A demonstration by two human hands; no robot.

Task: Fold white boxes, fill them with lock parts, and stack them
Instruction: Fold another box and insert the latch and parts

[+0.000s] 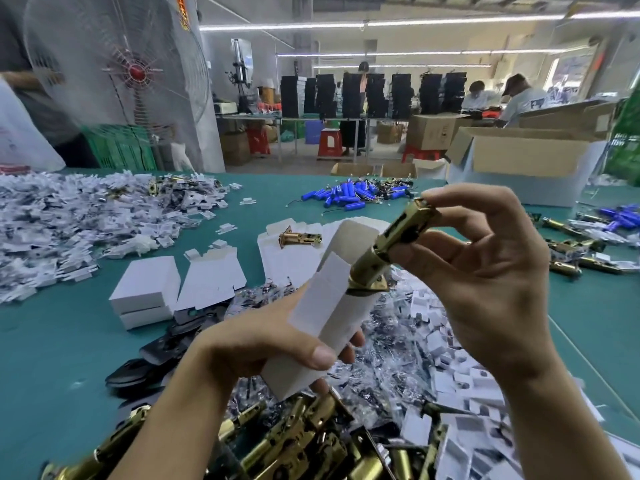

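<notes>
Grips a tilted white box (332, 306) in the left hand (277, 344), above the green table (52, 358). Pinches a brass latch (391, 244) in the right hand (485, 271), lower end at the box's open mouth.

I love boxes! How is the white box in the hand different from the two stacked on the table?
The held box is open, flap up, tilted in the left hand, with a brass latch at its mouth. The stacked boxes are closed, flat and untouched. Both are plain white.
</notes>
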